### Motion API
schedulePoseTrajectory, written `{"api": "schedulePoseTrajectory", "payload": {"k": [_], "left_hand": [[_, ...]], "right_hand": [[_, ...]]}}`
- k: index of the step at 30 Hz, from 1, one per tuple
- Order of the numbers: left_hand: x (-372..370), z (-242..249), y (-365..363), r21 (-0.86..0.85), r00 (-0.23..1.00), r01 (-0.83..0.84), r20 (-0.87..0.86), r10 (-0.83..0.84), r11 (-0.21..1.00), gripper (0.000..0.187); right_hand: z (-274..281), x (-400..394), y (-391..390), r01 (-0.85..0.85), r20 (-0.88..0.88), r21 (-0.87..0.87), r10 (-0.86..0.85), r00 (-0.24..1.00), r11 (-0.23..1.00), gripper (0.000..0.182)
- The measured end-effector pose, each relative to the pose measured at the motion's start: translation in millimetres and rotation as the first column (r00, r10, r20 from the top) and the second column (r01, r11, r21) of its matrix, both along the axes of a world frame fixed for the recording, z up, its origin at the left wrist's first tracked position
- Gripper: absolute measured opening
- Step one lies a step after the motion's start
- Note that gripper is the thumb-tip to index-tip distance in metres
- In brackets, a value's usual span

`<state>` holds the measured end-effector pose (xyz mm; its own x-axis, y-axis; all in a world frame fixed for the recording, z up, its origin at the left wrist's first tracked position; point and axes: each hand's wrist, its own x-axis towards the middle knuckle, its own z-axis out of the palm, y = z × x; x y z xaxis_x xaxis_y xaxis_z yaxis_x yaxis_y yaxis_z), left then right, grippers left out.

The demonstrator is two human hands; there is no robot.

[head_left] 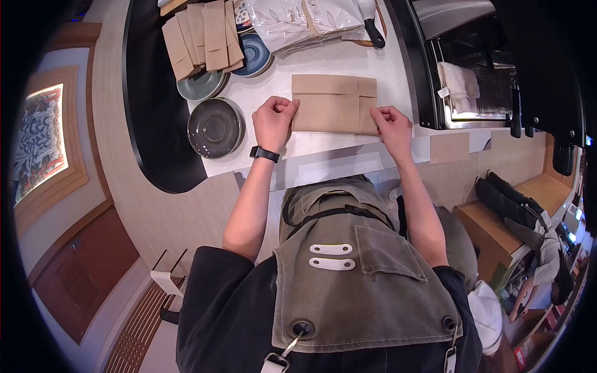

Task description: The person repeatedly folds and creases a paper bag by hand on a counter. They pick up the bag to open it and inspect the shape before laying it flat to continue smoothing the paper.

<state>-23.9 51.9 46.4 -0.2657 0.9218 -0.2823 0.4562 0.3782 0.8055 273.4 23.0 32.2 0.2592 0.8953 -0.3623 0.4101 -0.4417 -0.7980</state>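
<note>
A brown paper napkin (326, 112) lies flat on the white counter, with a folded band along its far edge and another fold down its right part. My left hand (275, 121) pinches its left edge between thumb and fingers. At the right edge, my right hand (393, 127) holds it in the same kind of pinch. Beside my left hand sits a dark grey round plate (214, 127). Beyond that plate, several folded brown paper strips (202, 37) rest over a greenish plate (202, 87) and a blue plate (254, 56).
A clear plastic-wrapped package (298, 22) lies at the counter's far side, near a black-handled utensil (374, 34). To the right stands a metal appliance (460, 62) with a white cloth (459, 84) on it. A black curved panel (146, 112) borders the left. Another person (535, 273) is at far right.
</note>
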Motion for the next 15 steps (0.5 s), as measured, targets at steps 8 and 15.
{"api": "schedulePoseTrajectory", "payload": {"k": [8,15], "left_hand": [[-1,-5,2,0.016,0.996,0.029,-0.090,-0.028,0.999,0.033],[13,26,11,-0.091,0.901,0.214,-0.367,-0.233,0.973,0.024]], "right_hand": [[-5,2,0,0.000,0.006,-0.001,0.000,1.000,1.000,0.038],[-2,0,0,-0.061,0.251,0.047,0.048,0.967,0.997,0.036]]}}
